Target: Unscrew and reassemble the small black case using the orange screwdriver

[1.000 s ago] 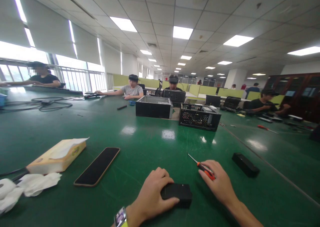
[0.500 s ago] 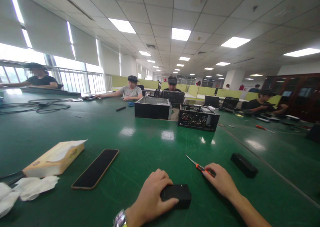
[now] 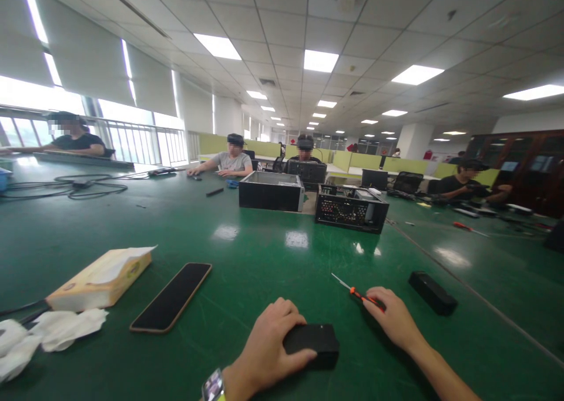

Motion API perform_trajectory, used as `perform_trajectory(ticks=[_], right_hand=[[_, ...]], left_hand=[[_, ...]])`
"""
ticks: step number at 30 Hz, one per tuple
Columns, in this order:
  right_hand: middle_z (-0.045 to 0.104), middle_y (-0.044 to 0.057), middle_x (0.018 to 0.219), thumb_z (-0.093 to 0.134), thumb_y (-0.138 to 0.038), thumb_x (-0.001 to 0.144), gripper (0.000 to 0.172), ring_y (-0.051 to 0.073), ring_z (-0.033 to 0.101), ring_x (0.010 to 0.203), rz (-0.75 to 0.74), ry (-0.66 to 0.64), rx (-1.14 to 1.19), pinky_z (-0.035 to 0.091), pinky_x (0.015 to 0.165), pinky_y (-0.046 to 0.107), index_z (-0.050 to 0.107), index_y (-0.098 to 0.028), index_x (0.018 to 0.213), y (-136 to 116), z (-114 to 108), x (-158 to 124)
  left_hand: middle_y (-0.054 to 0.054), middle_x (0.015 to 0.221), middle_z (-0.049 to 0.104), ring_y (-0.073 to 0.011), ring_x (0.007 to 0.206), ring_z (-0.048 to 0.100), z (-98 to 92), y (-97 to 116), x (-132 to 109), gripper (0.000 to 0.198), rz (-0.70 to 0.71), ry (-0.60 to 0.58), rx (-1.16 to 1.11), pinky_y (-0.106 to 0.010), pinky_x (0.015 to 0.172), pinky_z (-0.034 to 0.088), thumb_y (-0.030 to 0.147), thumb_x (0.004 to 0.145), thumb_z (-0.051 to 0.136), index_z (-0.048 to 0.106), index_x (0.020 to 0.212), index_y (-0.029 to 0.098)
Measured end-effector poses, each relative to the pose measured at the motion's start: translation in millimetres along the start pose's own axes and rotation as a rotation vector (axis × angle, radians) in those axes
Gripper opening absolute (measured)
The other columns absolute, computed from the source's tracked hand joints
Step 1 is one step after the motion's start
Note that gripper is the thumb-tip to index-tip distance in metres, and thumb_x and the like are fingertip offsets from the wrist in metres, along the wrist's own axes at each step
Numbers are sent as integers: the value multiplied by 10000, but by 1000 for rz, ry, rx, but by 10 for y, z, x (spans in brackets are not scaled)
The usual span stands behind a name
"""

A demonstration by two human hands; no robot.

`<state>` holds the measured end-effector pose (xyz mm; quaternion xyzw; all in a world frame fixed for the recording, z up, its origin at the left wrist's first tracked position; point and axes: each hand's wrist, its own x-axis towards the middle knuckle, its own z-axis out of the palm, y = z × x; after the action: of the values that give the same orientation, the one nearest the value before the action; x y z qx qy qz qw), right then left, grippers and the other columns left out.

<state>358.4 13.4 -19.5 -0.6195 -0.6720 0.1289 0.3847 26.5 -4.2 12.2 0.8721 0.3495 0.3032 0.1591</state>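
My left hand (image 3: 275, 345), with a watch at its wrist, is wrapped round the near end of a black box-shaped block (image 3: 324, 343) on the green table. The thumb lies along the block's near side and the fingers over its top. In my right hand (image 3: 392, 318) is a screwdriver (image 3: 359, 294) with an orange and black handle; its thin metal shaft points up and left, away from me, close above or on the table. To the right of that hand lies a second black block (image 3: 432, 293), which I am not touching.
A phone (image 3: 171, 298) lies left of my hands, with a tissue pack (image 3: 99, 280) and crumpled tissues (image 3: 68, 328) beyond it. Two computer cases (image 3: 269, 195) stand ahead. Another screwdriver (image 3: 465, 227) rests at the right. Cables (image 3: 81, 183) lie far left. Several people sit round the table.
The view has shifted slightly, moving things a little to the right. My right hand and the screwdriver have moved slightly right; my left hand keeps its grip on the block.
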Motion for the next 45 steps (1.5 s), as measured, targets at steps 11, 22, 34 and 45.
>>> perform_trajectory(ticks=[11,22,34,45], right_hand=[[771,119,1002,550,-675,801,606,316,683,927,221,240,393,520,820,384,780,-142,975,89,-19,-9],[699,37,658,707,-615,724,491,188,603,600,256,208,622,464,580,291,752,-149,872,62,-41,0],[633,2,627,767,-514,718,390,168,566,548,303,163,998,439,509,289,685,-195,926,-105,-77,-77],[658,28,680,733,-530,778,396,172,553,580,282,37,1064,439,523,291,699,-192,982,-345,26,-205]], left_hand=[[-65,953,624,-249,875,557,-13,1,2,329,-10,-21,-5,-349,756,458,399,734,792,689,964,188],[-65,963,619,-251,882,556,-20,14,7,415,-30,-30,24,-337,746,454,456,692,821,697,983,188],[-53,946,609,-241,870,552,-30,1,1,347,-31,-34,20,-325,739,455,404,688,814,691,939,197],[-49,924,590,-230,863,556,3,-38,0,349,-4,-39,19,-309,733,450,437,719,776,712,978,213]])
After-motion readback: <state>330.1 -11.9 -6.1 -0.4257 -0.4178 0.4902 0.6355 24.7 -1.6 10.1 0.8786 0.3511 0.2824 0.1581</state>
